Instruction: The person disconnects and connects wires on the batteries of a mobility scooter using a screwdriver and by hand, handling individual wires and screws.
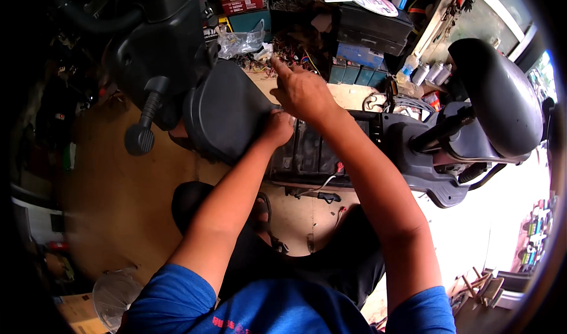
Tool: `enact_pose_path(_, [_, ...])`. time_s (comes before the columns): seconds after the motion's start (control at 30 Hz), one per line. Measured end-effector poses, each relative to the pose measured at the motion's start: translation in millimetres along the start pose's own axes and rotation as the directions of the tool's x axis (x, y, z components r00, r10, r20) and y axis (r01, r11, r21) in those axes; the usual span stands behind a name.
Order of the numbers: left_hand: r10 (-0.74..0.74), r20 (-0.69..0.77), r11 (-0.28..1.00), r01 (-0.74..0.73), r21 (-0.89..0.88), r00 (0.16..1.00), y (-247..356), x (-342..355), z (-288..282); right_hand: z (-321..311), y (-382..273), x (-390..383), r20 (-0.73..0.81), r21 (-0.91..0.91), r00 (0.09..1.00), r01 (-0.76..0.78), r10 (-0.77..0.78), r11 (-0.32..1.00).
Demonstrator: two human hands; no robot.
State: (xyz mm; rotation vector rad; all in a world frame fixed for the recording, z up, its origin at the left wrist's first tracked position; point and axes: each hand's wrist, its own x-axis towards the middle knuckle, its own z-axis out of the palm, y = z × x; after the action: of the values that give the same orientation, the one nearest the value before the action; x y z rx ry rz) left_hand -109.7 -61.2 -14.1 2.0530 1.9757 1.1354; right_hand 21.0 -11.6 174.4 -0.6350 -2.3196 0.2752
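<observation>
A black scooter lies across my view, with its front column point(147, 51) at upper left and a dark seat-like part point(496, 92) at right. A black panel point(224, 104) is tilted beside the column. My left hand point(279, 126) is closed at the panel's right edge, over the battery compartment point(319, 151); what its fingers grip is hidden. My right hand point(298, 89) is just above and right of it, index finger stretched out and other fingers bent, with nothing visible in it. A red-tipped cable point(339, 167) shows at the compartment's front.
Stacked boxes point(372, 27), a plastic bag point(236, 42) and tangled wires point(295, 56) lie behind the scooter. Spray cans point(435, 71) stand near a glass-paned frame. My knees and sandalled foot are below the scooter. A fan point(115, 298) is at lower left.
</observation>
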Motion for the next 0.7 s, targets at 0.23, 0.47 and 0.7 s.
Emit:
enact_pose_path(0.23, [-0.038, 0.04, 0.997, 0.04, -0.063, 0.998, 1, 0, -4, -1, 3, 0, 0.069, -0.068, 0.993, -0.091, 0.096, 0.994])
enact_pose_path(0.47, [-0.011, 0.03, 1.0, 0.01, 0.025, 0.999, 3, 0, -8, 2, 10, 2, 0.055, -0.083, 0.998, -0.01, 0.015, 0.997])
enact_pose_path(0.7, [0.012, -0.025, 1.0, -0.011, 0.004, 1.0, 1, -2, -6, -1, 5, 4, 0.197, -0.059, 0.978, -0.056, 0.066, 0.997])
